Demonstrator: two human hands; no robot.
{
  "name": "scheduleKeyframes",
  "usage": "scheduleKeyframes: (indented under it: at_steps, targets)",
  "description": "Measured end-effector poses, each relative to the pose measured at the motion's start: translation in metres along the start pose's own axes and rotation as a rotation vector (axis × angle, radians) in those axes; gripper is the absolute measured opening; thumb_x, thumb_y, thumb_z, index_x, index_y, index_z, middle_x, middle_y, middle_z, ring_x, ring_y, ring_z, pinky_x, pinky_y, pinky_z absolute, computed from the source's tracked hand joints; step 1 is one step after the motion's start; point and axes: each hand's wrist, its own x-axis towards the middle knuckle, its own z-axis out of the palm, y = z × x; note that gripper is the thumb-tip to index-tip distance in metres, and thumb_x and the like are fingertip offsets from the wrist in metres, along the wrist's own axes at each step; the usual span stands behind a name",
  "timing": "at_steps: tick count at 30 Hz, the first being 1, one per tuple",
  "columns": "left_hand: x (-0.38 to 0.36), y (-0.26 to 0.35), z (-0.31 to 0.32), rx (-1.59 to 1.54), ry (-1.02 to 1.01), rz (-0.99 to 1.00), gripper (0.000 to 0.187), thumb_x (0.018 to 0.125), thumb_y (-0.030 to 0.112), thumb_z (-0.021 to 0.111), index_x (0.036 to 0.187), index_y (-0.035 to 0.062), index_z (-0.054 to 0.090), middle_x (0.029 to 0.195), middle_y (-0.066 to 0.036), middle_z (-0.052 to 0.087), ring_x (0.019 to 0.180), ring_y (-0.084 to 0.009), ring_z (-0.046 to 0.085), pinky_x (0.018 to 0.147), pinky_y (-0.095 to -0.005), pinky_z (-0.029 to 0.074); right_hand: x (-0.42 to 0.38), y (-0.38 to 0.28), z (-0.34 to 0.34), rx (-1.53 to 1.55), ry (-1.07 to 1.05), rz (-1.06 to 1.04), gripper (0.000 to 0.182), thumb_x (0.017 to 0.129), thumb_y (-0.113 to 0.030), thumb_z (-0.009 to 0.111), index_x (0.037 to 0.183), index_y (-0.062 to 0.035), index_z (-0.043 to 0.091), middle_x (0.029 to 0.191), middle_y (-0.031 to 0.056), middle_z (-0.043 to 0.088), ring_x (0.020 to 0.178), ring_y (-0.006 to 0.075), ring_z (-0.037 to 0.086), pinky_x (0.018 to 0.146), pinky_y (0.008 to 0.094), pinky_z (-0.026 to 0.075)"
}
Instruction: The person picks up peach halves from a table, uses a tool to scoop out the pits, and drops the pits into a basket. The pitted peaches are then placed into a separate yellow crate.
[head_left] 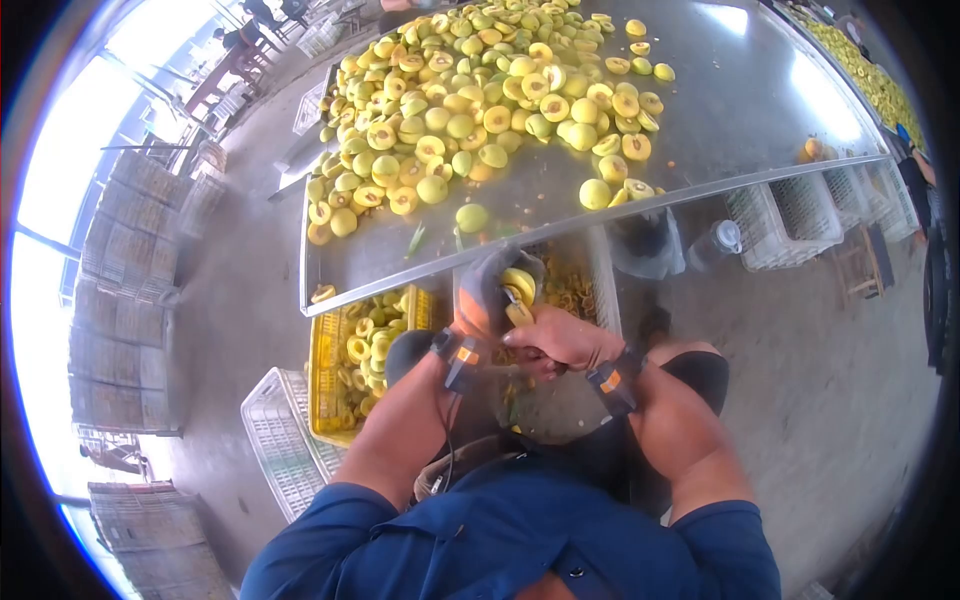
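Observation:
My left hand [484, 292], in a dark grey glove, is wrapped round a yellow-green peach half [519, 284] in front of the table's metal edge. My right hand [572, 338] is bare and closed, its fingers touching the lower side of the fruit. Whatever the right fingers grip is hidden from above. Beyond both hands, a large heap of halved peaches [460, 110] covers the left part of the metal table [720, 130]; many show brown pits. Below my left wrist, a yellow crate [326, 375] holds peach halves, several with hollowed centres.
Under my hands a pale bin [606, 280] contains brownish scraps. White crates [290, 430] stand left of the yellow one, and more white baskets [790, 225] sit under the table at right. A clear jug [716, 243] is on the floor. Stacked crates [125, 340] line the left side.

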Motion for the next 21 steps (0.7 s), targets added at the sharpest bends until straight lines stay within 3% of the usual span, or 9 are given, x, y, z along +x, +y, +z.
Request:
scheduleKeyframes:
  at_steps: [3, 7, 8, 10, 11, 14, 15, 17, 21]
  targets:
    - [0.006, -0.003, -0.003, 0.150, 0.089, -0.131, 0.030, 0.086, 0.001, 0.068, 0.115, 0.0020, 0.071, 0.106, -0.013, 0.077, 0.097, -0.0249, 0.074, 0.086, -0.0348, 0.057, -0.002, -0.003, -0.006, -0.028, -0.002, -0.037, 0.023, 0.104, -0.017, 0.059, 0.084, -0.0099, 0.049, 0.063, -0.0026, 0.045, 0.046, 0.0086, 0.043, 0.044, 0.0292, 0.034]
    - [0.005, -0.055, -0.036, 0.640, 0.283, 0.156, 0.036, 0.089, -0.004, 0.061, 0.123, 0.0059, 0.070, 0.116, -0.019, 0.072, 0.103, -0.0390, 0.070, 0.086, -0.0417, 0.059, 0.009, -0.001, -0.021, -0.469, 0.166, -0.050, 0.030, 0.101, -0.021, 0.062, 0.075, -0.0085, 0.054, 0.057, 0.0009, 0.049, 0.047, 0.0117, 0.048, 0.046, 0.0318, 0.038]
    - [-0.007, -0.070, -0.050, 0.645, 0.290, -0.027, 0.037, 0.093, -0.004, 0.057, 0.127, 0.0058, 0.069, 0.121, -0.020, 0.071, 0.107, -0.0387, 0.069, 0.090, -0.0417, 0.059, 0.023, 0.009, -0.029, -0.465, 0.356, -0.035, 0.038, 0.102, -0.023, 0.062, 0.068, -0.0087, 0.054, 0.054, 0.0029, 0.050, 0.045, 0.0135, 0.049, 0.045, 0.0323, 0.038]
    - [-0.030, -0.080, -0.094, 0.680, 0.289, -0.108, 0.030, 0.094, -0.001, 0.062, 0.122, 0.0027, 0.072, 0.115, -0.015, 0.074, 0.102, -0.0292, 0.071, 0.090, -0.0371, 0.058, 0.015, 0.009, -0.025, -0.288, 0.214, -0.028, 0.037, 0.102, -0.023, 0.062, 0.070, -0.0085, 0.054, 0.055, 0.0023, 0.050, 0.044, 0.0134, 0.048, 0.044, 0.0326, 0.038]
    - [-0.045, -0.073, -0.131, -0.028, 0.511, -0.497, 0.018, 0.096, 0.007, 0.064, 0.108, -0.0010, 0.076, 0.104, -0.011, 0.077, 0.095, -0.0210, 0.070, 0.084, -0.0330, 0.056, 0.010, 0.010, -0.030, -0.194, 0.144, -0.024, 0.036, 0.103, -0.023, 0.062, 0.071, -0.0084, 0.054, 0.055, 0.0020, 0.050, 0.044, 0.0134, 0.048, 0.044, 0.0328, 0.038]
    - [-0.084, -0.069, -0.180, 0.531, 0.550, -0.613, 0.022, 0.097, 0.022, 0.071, 0.103, 0.0024, 0.080, 0.087, -0.010, 0.076, 0.081, -0.0194, 0.070, 0.081, -0.0341, 0.055, 0.015, 0.024, -0.034, -0.151, 0.161, -0.060, 0.029, 0.101, -0.022, 0.064, 0.079, -0.0040, 0.057, 0.059, 0.0038, 0.053, 0.043, 0.0146, 0.050, 0.043, 0.0348, 0.041]
    - [-0.089, -0.071, -0.190, 0.821, 0.420, -0.746, 0.024, 0.095, 0.026, 0.076, 0.105, 0.0054, 0.080, 0.095, -0.013, 0.077, 0.087, -0.0205, 0.072, 0.083, -0.0347, 0.056, 0.018, 0.025, -0.035, -0.175, 0.177, -0.095, 0.028, 0.100, -0.021, 0.065, 0.080, -0.0018, 0.059, 0.060, 0.0047, 0.054, 0.043, 0.0155, 0.052, 0.043, 0.0355, 0.042]
    - [-0.090, -0.104, -0.201, 0.960, 0.403, -0.674, 0.025, 0.092, 0.023, 0.079, 0.109, 0.0049, 0.080, 0.109, -0.014, 0.078, 0.095, -0.0218, 0.074, 0.086, -0.0356, 0.058, 0.014, 0.019, -0.027, -0.331, 0.303, -0.199, 0.027, 0.099, -0.023, 0.063, 0.088, 0.0015, 0.061, 0.061, 0.0069, 0.058, 0.039, 0.0183, 0.051, 0.042, 0.0363, 0.044]
    - [0.012, -0.073, -0.104, 0.403, 0.303, -0.424, 0.035, 0.091, 0.014, 0.079, 0.122, 0.0007, 0.075, 0.118, -0.014, 0.077, 0.107, -0.0225, 0.073, 0.096, -0.0343, 0.057, 0.017, 0.015, -0.023, -0.402, 0.490, -0.454, 0.025, 0.100, -0.024, 0.064, 0.097, 0.0009, 0.062, 0.075, 0.0104, 0.064, 0.065, 0.0239, 0.065, 0.062, 0.0403, 0.052]
